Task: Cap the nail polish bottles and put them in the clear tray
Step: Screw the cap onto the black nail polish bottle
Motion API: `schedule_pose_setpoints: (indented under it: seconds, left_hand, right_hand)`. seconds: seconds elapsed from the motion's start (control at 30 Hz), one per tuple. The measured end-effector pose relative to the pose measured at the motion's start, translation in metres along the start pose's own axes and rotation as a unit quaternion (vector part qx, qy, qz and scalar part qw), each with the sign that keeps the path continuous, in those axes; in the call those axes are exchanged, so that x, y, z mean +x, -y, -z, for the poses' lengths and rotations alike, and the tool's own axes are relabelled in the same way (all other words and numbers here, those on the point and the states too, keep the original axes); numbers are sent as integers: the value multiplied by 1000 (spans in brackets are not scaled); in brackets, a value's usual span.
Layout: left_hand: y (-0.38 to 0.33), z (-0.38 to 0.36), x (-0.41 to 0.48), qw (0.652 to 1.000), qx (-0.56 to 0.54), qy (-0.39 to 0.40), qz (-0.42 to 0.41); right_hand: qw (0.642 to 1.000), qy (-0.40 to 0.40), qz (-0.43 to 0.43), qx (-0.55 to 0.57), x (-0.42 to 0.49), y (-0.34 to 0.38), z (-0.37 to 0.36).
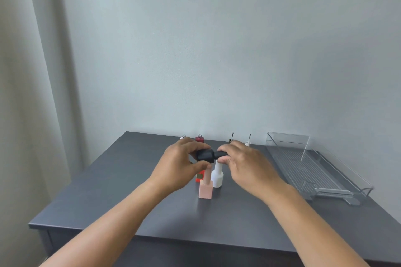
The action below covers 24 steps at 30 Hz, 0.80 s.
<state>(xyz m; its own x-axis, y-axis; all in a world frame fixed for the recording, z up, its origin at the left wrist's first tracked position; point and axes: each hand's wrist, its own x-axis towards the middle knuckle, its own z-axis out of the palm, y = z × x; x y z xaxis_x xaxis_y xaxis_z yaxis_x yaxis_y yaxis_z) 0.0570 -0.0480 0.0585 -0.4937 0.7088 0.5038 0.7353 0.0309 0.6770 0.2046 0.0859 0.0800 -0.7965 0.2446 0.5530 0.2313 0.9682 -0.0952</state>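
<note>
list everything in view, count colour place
black bottle: 1, black, held sideways over the table
black cap: 1, black, at that bottle's neck
pink bottle: 1, pink, capped, table centre
white bottle: 1, white, capped, beside the pink one
red bottle: 1, red-orange, behind the pink one
pale open bottle: 1, whitish, back edge
dark red open bottle: 1, dark red, back edge
dark brush cap: 1, dark, brush up, back edge
white brush cap: 1, white, brush up, back edge
clear tray: 1, clear, table's right side
table: 1, dark grey
left hand: 1, grips black bottle
right hand: 1, grips black cap
</note>
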Motion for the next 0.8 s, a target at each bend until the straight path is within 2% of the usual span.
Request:
schedule_pose_setpoints:
  seconds: [0.3,0.53,0.8]
  left_hand:
    - [2,-5,-6,998,35,-32,-29]
    - [8,-4,1,999,-16,-27,-7]
    - [18,3,1,997,-39,-24,56]
  right_hand:
    - [996,11,-32,79,3,1,0]
    - [988,20,-69,135,8,2,-5]
    - [950,-41,-104,292,11,1,-1]
